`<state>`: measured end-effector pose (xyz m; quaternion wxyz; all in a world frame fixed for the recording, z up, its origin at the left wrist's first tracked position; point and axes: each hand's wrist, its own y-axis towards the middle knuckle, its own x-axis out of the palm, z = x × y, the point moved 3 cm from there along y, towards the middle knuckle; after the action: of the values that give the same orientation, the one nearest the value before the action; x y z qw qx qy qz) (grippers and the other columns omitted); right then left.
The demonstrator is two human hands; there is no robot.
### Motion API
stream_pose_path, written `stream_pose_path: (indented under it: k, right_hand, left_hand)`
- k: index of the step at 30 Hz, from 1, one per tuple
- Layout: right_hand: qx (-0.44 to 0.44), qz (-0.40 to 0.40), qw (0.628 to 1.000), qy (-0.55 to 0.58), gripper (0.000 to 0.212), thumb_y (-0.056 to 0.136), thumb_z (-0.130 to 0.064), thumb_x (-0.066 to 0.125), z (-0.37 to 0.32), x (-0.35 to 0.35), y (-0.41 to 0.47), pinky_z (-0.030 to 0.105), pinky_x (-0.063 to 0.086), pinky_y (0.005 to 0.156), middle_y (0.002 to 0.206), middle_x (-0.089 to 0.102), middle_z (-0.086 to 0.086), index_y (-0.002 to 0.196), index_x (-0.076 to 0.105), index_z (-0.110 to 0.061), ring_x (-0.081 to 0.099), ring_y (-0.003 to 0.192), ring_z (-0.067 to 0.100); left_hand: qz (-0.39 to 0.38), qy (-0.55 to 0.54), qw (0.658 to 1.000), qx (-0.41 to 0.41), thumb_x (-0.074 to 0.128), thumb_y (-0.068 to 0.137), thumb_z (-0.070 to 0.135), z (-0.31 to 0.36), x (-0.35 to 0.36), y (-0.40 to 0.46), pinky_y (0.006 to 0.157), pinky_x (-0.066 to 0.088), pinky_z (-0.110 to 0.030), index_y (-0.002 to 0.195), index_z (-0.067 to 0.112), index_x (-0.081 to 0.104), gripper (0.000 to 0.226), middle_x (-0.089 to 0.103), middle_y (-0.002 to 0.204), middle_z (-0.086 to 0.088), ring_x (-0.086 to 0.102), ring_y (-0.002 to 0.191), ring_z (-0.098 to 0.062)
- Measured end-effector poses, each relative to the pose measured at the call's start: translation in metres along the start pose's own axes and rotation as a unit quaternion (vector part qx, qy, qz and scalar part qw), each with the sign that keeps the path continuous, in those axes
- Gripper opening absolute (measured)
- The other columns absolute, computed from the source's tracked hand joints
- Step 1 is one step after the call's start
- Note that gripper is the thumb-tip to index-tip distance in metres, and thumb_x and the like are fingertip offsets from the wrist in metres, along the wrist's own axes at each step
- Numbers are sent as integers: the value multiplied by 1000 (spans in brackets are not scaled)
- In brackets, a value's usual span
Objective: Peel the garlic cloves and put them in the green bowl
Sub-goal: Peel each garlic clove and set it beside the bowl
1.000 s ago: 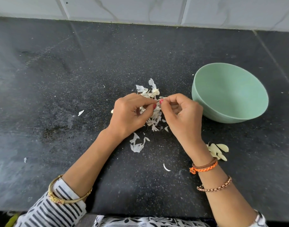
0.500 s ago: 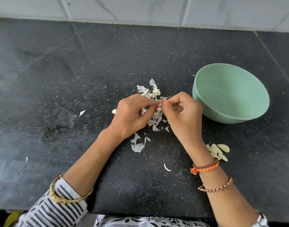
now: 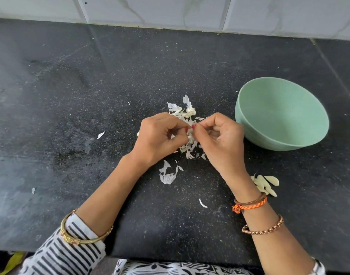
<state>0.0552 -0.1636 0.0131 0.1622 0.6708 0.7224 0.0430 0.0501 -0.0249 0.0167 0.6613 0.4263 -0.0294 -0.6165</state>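
The left hand point(image 3: 160, 137) and the right hand point(image 3: 219, 135) meet fingertip to fingertip and pinch one garlic clove point(image 3: 190, 132) between them, over a heap of peels point(image 3: 187, 114) on the counter point(image 3: 90, 96). Several peeled cloves point(image 3: 266, 184) lie beside the right wrist, not yet moved. The green bowl point(image 3: 281, 114), just right of the right hand, looks empty, so the task seems about half done.

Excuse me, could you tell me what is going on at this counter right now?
A person is peeling garlic over a dark counter. The left hand and right hand pinch a garlic clove between their fingertips, above a pile of papery skins. Several peeled cloves lie beside the right wrist. The green bowl looks empty.
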Motion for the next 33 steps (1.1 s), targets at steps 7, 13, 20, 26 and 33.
stream_pose_path:
  k: [7, 13, 20, 26, 33]
  right_hand:
    - [36, -87, 982, 163, 5, 76, 1, 64, -11, 0, 2, 22, 54, 57, 65, 69, 1, 73, 62, -2, 66, 60, 13]
    - [38, -116, 972, 199, 10, 78, 6, 63, -14, -3, 4, 20, 54, 58, 65, 70, -3, 76, 61, -3, 65, 60, 8]
    - [46, -95, 966, 237, 7, 80, 6, 60, -15, -4, 3, 20, 53, 56, 66, 69, 0, 77, 61, -1, 64, 60, 10]
    - [82, 24, 986, 141, 11, 86, 1, 59, -5, -10, 5, 19, 52, 56, 66, 69, -3, 79, 63, -5, 64, 62, 7]
    - [-8, 34, 998, -54, 9, 87, -7, 60, 1, -5, 2, 40, 56, 62, 72, 68, 6, 81, 67, -6, 66, 67, 20]
  left_hand:
    - [-2, -217, 962, -168, 60, 73, 25, -9, 0, 3, 49, 42, -19, 70, 25, 65, 5, 65, 61, 16, 54, 55, -4]
    - [15, -281, 936, -214, 61, 76, 7, -7, 2, 3, 49, 39, -8, 66, 15, 64, 14, 61, 52, 16, 50, 46, 4]
    - [132, -281, 891, -332, 53, 82, -3, -19, -7, 4, 43, 34, -13, 58, 11, 60, 29, 52, 49, 10, 39, 45, -2]
    - [65, -211, 946, -236, 56, 76, 9, -6, -2, 2, 46, 32, -7, 63, 14, 65, 16, 59, 51, 13, 43, 44, 4]
    - [0, -242, 949, -202, 77, 70, 24, -3, 9, -2, 54, 43, -10, 77, 21, 66, 14, 66, 66, 19, 56, 59, 3]
